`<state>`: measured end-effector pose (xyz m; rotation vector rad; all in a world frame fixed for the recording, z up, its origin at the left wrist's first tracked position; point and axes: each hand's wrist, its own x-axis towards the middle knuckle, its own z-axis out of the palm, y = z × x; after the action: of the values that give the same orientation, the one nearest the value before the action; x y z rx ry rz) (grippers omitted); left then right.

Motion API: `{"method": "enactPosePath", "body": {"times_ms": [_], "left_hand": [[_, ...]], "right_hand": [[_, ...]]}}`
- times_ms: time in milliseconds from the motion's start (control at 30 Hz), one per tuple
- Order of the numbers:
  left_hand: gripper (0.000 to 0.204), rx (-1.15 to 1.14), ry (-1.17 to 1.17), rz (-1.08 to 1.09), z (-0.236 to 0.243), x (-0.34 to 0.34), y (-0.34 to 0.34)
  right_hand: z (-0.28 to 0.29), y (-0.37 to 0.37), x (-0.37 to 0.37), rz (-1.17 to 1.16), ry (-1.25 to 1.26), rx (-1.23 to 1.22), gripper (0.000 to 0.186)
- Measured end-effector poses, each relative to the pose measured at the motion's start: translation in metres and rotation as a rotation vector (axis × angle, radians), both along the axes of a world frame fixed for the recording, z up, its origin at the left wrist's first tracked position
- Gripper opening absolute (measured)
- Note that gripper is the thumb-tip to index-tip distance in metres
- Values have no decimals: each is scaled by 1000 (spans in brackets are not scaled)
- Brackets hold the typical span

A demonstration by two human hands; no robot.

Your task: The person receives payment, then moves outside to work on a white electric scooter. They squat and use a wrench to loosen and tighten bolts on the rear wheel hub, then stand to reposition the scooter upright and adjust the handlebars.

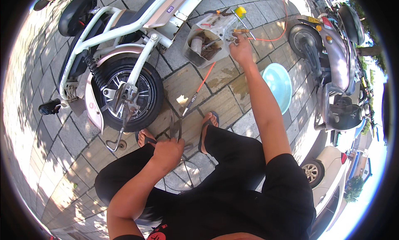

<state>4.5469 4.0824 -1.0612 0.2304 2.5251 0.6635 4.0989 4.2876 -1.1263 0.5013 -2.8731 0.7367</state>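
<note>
So from my seat on this end, I've got the plier-like grey tool in the left hand, out front between the two feet in flip-flops. That fist is clamped around the lower part, with two metal prongs poking up out of it. The right hand is stretched way out to the near right edge of a cut-open, whitish plastic container. Its fingers are bent, but I honestly can't tell from here whether they're pinching anything. Just past them is an orange handle, with a metal rod crossing near it and a yellow piece by the rod's far end. Inside the container there's a pale roll-shaped thing next to a jumble of rusty-looking bits, too small for me to name.

On the paving between tool and container lies an orange hose with a metal end. A light blue basin sits to the right of the outstretched forearm. Over on the left, a white and pink scooter has its wheel near the left foot. Further right there's another scooter, silvery, and a pale car behind.
</note>
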Motion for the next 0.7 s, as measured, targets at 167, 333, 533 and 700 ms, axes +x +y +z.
{"method": "enactPosePath", "body": {"times_ms": [167,333,533,700], "left_hand": [[23,-3,57,-35,4,-2,0],[14,-18,152,-46,1,-4,-3],[30,-20,101,-56,-7,-7,-4],[29,54,135,-106,-9,-12,2]], "right_hand": [[20,9,16,50,20,164,34],[32,-24,16,-25,18,55,33],[77,-39,59,-113,-136,-121,36],[80,-75,140,406,-285,-73,34]]}}
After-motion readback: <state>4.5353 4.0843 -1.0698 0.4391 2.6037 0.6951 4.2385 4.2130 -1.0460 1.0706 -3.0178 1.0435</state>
